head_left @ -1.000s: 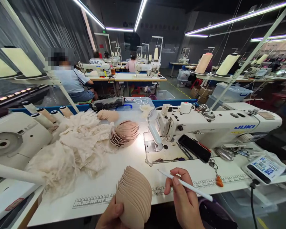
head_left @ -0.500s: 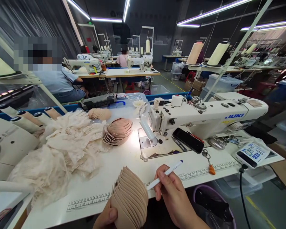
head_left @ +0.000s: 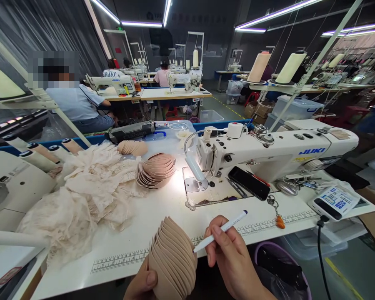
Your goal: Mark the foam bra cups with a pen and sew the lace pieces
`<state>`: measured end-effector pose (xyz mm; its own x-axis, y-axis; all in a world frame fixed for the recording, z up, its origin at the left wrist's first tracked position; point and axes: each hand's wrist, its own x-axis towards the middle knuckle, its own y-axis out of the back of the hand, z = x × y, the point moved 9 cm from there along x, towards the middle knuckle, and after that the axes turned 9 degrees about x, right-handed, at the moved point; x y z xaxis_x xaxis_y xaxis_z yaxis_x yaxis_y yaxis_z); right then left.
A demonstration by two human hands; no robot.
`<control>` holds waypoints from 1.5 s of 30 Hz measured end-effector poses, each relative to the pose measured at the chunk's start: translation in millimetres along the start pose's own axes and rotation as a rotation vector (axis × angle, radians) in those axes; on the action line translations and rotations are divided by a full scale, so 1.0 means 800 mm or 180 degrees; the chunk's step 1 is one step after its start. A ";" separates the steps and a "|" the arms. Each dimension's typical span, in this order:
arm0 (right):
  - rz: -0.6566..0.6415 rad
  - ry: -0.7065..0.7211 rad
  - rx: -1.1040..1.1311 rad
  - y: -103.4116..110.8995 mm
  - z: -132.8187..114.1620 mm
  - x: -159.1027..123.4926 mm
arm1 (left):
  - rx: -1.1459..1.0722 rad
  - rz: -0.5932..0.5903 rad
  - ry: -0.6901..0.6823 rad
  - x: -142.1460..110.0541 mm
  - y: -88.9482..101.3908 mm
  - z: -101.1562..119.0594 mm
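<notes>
My left hand grips a fanned stack of beige bra cups near the table's front edge; its thumb presses on the near side and the other fingers are mostly hidden. A white marker pen is pinched in my right hand. The pen's tip touches or nearly touches the right edge of the stack, and its dark end points up to the right. Beyond my hands lies another fanned stack of pinkish-beige cups, left of the sewing machine's needle area.
Cream lace fabric is heaped at the left. On the right stands a JUKI sewing machine, with a phone, tweezers and a keyring near it. A printed ruler runs along the front edge. Other people sit farther back.
The whole view has shifted slightly to the right. Both hands keep their hold on the stack and the pen, with the pen tip staying by the stack's right edge.
</notes>
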<state>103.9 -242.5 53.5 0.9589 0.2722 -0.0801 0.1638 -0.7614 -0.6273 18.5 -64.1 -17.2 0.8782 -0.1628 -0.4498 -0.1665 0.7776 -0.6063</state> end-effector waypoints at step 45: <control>-0.0088 -0.0050 -0.0455 -0.019 -0.019 -0.015 | 0.0036 -0.0209 -0.0232 0.005 -0.030 0.011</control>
<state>93.1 -243.4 75.7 0.9500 0.3026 -0.0769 0.2226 -0.8292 -0.5127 29.9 -78.2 1.7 0.9174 -0.1694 -0.3601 -0.1026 0.7736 -0.6253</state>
